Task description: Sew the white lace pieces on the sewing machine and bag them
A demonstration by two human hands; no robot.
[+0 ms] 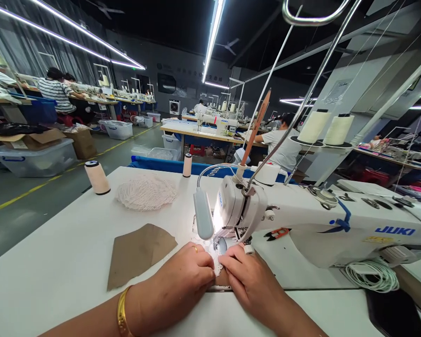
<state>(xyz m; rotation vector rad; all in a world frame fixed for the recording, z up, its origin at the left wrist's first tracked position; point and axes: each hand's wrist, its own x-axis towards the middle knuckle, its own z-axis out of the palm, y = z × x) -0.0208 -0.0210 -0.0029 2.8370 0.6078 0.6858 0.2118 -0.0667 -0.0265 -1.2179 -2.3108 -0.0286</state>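
Observation:
Under the lamp of the white JUKI sewing machine [228,201] lies a narrow piece of white lace [217,266] at the needle area. My left hand [180,281], with a ring and a gold bangle, has its fingers curled closed on the lace's left edge. From the other side, my right hand [250,278] pinches the lace's right edge, close to the presser foot. A bit of brown material [222,280] shows beneath the lace between my hands. The needle itself is hard to make out. Left of my hands, a brown flat pattern piece [136,255] rests on the white table [56,262].
A heap of pale lace [146,192] and two thread cones [97,178] [187,165] stand at the table's back. Orange-handled thread snips [278,233] lie behind my right hand. A coiled pale cord [372,276] sits at right. Co-workers [58,91] sit at other machines.

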